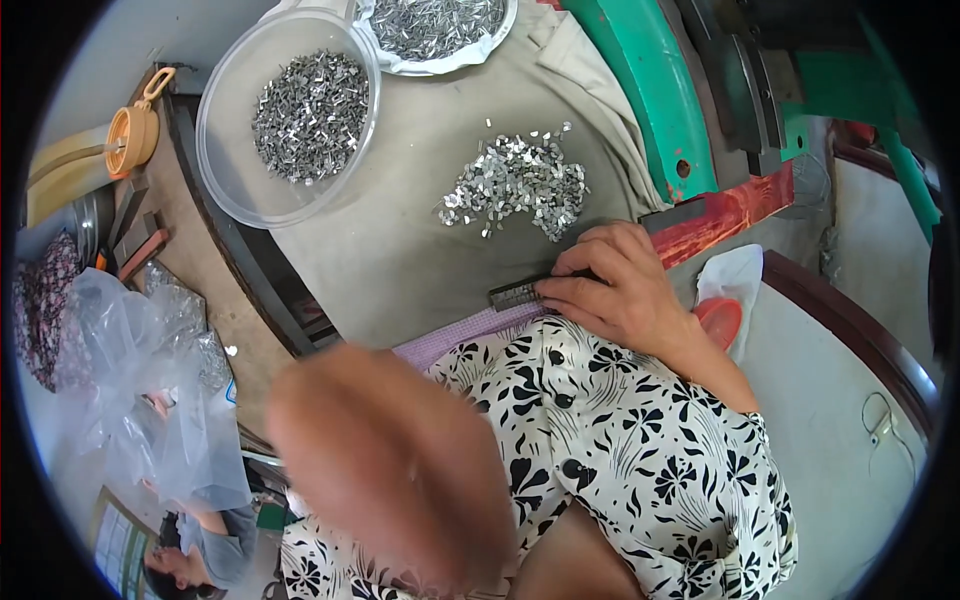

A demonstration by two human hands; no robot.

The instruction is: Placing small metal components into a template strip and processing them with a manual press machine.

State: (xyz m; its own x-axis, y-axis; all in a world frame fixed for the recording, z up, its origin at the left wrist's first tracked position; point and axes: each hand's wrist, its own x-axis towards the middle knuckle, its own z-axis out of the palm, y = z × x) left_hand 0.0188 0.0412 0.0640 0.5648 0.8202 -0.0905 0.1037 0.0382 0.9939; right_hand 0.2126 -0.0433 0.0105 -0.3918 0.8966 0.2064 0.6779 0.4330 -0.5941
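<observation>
Close to the camera, my left hand (390, 470) is a large motion-smeared shape, so its fingers cannot be made out. My right hand (620, 285) rests at the table's near edge, its fingers closed on one end of a short dark metal bar (515, 294) with small marks or slots along it. Just beyond that hand, a loose heap of small flat silvery metal pieces (520, 185) lies on the grey-beige cloth (400, 250). A strip of lilac cloth (470, 333) runs along the near edge, below the bar.
A clear round tub (206, 150) with small metal pieces stands at the far left. Behind it, a lined white bowl (445, 69) contains thin metal slivers. Green machinery (650, 100) borders the right. Plastic bags (150, 370) and an orange ringed holder (132, 138) lie left; another person (205, 555) is lower left.
</observation>
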